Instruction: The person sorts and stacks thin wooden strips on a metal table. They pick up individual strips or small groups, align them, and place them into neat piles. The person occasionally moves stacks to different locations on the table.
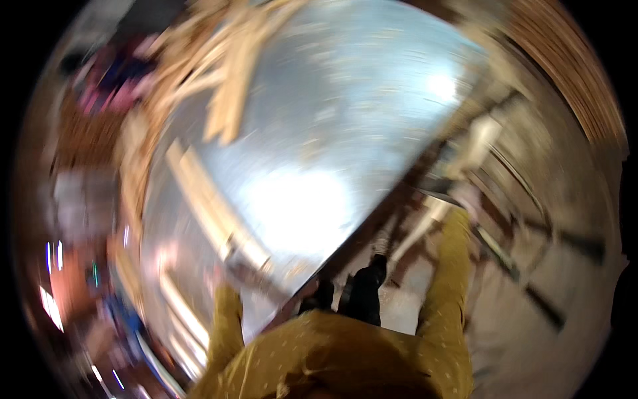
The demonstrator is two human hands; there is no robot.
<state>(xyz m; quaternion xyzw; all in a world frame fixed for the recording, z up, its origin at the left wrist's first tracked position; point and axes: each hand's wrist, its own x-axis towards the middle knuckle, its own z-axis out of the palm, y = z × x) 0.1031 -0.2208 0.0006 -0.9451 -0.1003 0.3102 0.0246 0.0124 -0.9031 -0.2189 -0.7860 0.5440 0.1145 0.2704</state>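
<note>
The left hand (216,278) is seen at a wood strip (212,206) on the metal desk (345,120); either hand's grip cannot be told through blur.

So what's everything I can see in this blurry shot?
Metal table: one, shiny silver, filling the middle.
Wooden pieces: a blurred pale pile, count unclear, on the table's far left.
Wooden strip: one, pale, long, lying near the table's left edge.
Floor: grey, with dark lines, on the right.
Legs: dark, under the table edge, lower middle.
Left hand: mustard sleeve, at the strip's near end; grip too blurred to tell.
Right hand: mustard sleeve, reaching out past the table's right edge; blurred.
</note>
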